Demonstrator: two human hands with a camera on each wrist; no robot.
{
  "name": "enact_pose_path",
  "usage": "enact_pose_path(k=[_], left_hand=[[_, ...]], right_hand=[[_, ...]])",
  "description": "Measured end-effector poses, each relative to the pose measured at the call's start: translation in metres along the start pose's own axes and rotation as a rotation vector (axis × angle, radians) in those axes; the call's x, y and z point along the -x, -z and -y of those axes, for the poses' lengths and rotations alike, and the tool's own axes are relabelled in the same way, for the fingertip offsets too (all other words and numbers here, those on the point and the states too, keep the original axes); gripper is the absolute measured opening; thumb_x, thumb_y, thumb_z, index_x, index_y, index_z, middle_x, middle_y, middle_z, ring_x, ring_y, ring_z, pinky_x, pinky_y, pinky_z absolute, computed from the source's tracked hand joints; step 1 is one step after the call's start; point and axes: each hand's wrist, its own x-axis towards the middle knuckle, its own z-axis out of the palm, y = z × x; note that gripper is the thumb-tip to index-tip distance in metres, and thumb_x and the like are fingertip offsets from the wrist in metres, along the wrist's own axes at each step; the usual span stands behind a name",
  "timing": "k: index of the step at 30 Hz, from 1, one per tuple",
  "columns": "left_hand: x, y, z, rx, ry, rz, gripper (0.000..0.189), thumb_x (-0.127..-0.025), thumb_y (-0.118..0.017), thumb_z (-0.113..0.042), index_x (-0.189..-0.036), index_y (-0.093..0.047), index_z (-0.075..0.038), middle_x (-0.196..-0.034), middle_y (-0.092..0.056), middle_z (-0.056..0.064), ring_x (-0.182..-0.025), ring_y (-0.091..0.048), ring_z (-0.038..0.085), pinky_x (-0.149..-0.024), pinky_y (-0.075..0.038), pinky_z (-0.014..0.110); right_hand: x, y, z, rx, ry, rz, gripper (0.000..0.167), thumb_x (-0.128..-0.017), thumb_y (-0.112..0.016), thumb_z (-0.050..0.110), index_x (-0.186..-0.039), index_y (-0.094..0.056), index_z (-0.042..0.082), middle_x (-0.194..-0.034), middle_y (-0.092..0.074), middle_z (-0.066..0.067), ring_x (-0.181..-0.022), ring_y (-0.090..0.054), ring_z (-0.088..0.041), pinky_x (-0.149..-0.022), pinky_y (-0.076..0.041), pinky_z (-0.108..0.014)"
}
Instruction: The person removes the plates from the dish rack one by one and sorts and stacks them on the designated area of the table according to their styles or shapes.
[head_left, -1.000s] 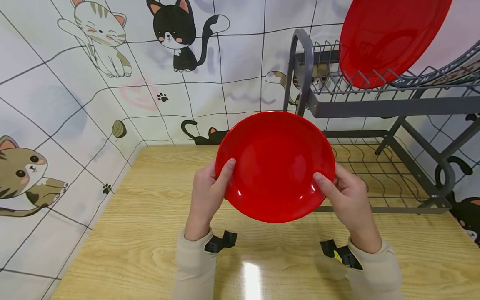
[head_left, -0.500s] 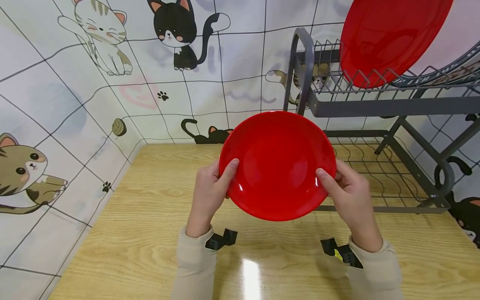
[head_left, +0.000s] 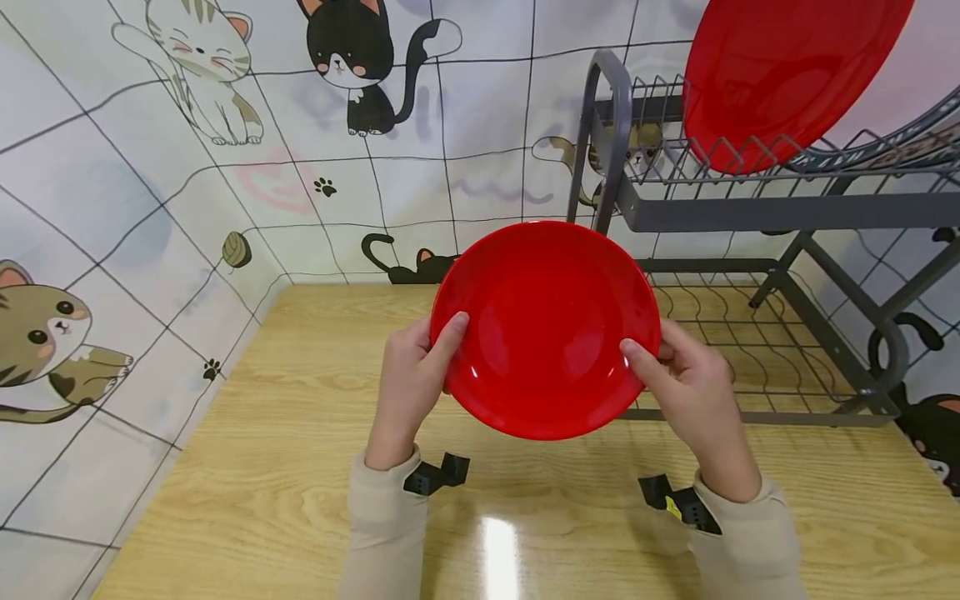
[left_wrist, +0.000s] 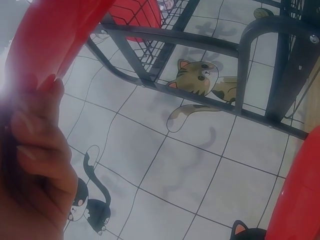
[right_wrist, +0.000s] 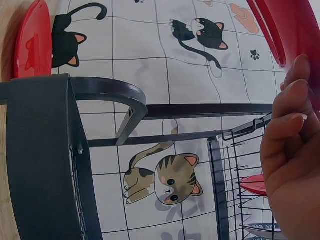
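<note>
A glossy red plate (head_left: 547, 333) is held up above the wooden table (head_left: 300, 400), its inner face tilted toward me. My left hand (head_left: 411, 375) grips its left edge, thumb on the front and fingers behind. At the right edge my right hand (head_left: 693, 392) pinches the rim in the same way. The left wrist view shows curled fingers (left_wrist: 45, 145) behind the red plate, and the right wrist view has the right hand's fingers (right_wrist: 292, 117) against its underside.
Behind on the right stands a grey two-tier dish rack (head_left: 750, 218). Its upper tier bears a larger red plate (head_left: 787, 75) and patterned dishes (head_left: 892, 150). Another red rounded surface (right_wrist: 34, 45) shows in the right wrist view. A cat-patterned wall (head_left: 405, 192) backs the table.
The plate and both hands have shifted slightly left since half a second ago, after a small shift right before that. Both hands keep their hold.
</note>
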Motion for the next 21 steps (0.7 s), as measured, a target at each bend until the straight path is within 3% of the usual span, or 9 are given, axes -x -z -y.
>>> enact_pose_path(k=[15,21], left_hand=[[0.001,0.005,0.000,0.033,0.055,-0.009,0.032,-0.089,-0.053,-0.035,-0.104,-0.063,-0.009,-0.075,-0.065,0.003,-0.051,-0.059,0.017,-0.047,-0.051,0.033],[0.001,0.008,-0.013,0.045,0.103,-0.026,0.028,-0.090,-0.053,-0.029,-0.094,-0.063,-0.004,-0.073,-0.063,0.008,-0.054,-0.060,0.019,-0.048,-0.051,0.034]], right_hand=[[-0.002,-0.002,-0.001,0.030,-0.084,0.076,0.043,-0.084,-0.062,0.010,-0.125,-0.049,0.018,-0.082,-0.067,0.002,-0.061,-0.060,-0.013,-0.050,-0.048,-0.022],[-0.003,-0.002,-0.001,-0.002,-0.097,0.077,0.053,-0.083,-0.062,0.008,-0.131,-0.044,0.020,-0.088,-0.067,-0.004,-0.063,-0.063,-0.013,-0.056,-0.052,-0.023]])
